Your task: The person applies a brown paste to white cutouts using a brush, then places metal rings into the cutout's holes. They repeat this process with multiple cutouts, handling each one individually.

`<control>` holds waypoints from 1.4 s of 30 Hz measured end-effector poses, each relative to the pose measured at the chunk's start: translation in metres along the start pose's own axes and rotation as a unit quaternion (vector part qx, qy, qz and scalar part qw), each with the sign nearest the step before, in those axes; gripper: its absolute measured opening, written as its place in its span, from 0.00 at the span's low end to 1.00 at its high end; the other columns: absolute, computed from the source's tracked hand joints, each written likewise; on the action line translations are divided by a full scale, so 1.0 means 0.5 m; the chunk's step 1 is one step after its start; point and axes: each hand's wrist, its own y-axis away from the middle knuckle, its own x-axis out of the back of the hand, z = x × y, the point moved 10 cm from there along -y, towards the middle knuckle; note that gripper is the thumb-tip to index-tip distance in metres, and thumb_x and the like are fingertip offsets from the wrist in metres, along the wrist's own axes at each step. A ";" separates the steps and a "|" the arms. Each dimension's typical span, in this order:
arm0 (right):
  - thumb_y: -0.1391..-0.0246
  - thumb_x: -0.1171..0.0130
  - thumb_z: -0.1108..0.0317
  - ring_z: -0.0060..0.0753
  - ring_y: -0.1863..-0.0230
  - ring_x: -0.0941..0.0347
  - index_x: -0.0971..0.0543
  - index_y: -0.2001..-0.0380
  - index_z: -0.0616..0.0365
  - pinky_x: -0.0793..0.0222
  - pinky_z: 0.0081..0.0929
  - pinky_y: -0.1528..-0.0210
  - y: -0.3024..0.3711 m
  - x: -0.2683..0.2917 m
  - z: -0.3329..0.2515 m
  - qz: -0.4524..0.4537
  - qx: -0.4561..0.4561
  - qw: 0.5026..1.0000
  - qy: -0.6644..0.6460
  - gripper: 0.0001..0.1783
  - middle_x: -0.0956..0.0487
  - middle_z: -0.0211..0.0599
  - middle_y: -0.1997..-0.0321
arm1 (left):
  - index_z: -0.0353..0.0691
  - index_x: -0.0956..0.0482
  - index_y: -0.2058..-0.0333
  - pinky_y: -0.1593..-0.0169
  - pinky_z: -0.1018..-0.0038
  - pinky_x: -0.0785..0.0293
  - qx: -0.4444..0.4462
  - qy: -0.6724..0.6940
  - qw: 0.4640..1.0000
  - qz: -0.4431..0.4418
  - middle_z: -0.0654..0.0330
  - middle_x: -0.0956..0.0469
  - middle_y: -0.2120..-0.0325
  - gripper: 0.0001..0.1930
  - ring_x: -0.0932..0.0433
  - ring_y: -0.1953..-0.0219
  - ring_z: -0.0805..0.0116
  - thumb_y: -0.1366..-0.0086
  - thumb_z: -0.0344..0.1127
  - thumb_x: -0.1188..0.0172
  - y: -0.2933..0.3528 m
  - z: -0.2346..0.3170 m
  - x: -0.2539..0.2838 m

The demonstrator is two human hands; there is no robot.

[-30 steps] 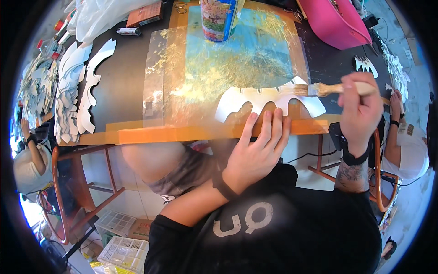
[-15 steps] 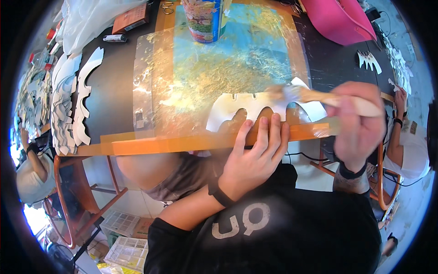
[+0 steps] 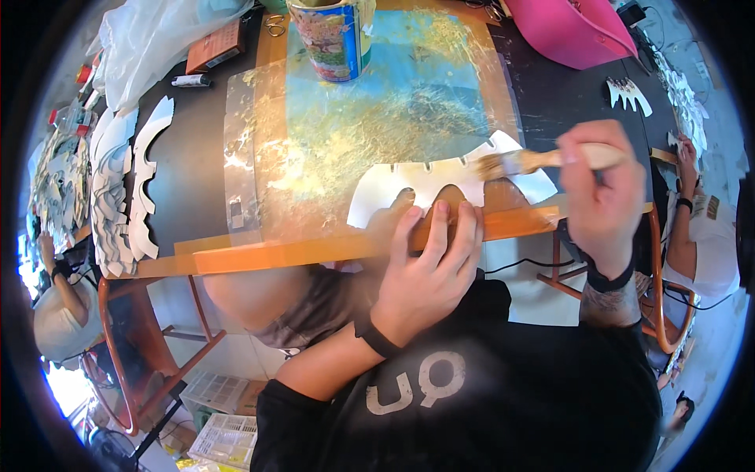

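Fingers of the left hand (image 3: 425,287) spread, their tips at the near, scalloped edge of the white cut-out piece (image 3: 377,193), right of centre in the head view; the right hand (image 3: 602,189) is closed around the brush (image 3: 543,160), its bristles at the piece's upper edge. Good brushing probably calls for firm fingertips near the prongs and light strokes that don't lift the notched edge.

Counted: one brush, one piece being worked, one can (image 3: 322,43) at top, one pink container (image 3: 570,31) upper right, one small notched piece (image 3: 629,96) below it, one lone strip (image 3: 141,189) at left beside one overlapping stack (image 3: 106,189), its layers too merged to count.
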 end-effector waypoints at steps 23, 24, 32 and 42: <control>0.28 0.45 0.68 0.16 0.66 0.28 0.20 0.58 0.62 0.37 0.18 0.69 -0.104 0.136 -0.016 0.084 -0.011 0.991 -0.100 0.08 0.20 0.26 0.62 | 0.40 0.19 0.43 0.36 0.49 0.33 -0.009 0.006 0.999 0.043 0.57 0.24 0.43 0.25 0.26 0.40 0.57 0.36 0.44 0.37 -0.005 0.001 0.011; 0.27 0.46 0.67 0.18 0.65 0.28 0.20 0.55 0.63 0.37 0.19 0.66 -0.136 0.157 -0.040 0.079 0.021 0.991 -0.103 0.10 0.20 0.28 0.61 | 0.38 0.20 0.43 0.37 0.50 0.33 -0.017 0.013 0.999 0.042 0.55 0.24 0.43 0.25 0.25 0.41 0.57 0.35 0.44 0.38 -0.006 0.003 0.017; 0.31 0.44 0.73 0.15 0.71 0.27 0.22 0.59 0.60 0.30 0.15 0.69 -0.365 -0.005 -0.212 0.031 0.080 0.988 -0.131 0.03 0.21 0.29 0.67 | 0.41 0.25 0.34 0.33 0.53 0.37 -0.005 -0.034 0.999 0.037 0.57 0.27 0.41 0.29 0.30 0.37 0.60 0.31 0.47 0.43 0.013 -0.009 0.003; 0.29 0.41 0.63 0.20 0.69 0.32 0.20 0.61 0.61 0.34 0.22 0.63 -0.435 -0.160 -0.177 -0.102 0.141 0.978 -0.117 0.11 0.24 0.27 0.70 | 0.37 0.29 0.32 0.31 0.55 0.37 -0.030 -0.034 0.998 0.043 0.55 0.28 0.39 0.30 0.31 0.34 0.58 0.30 0.42 0.51 0.018 -0.006 0.008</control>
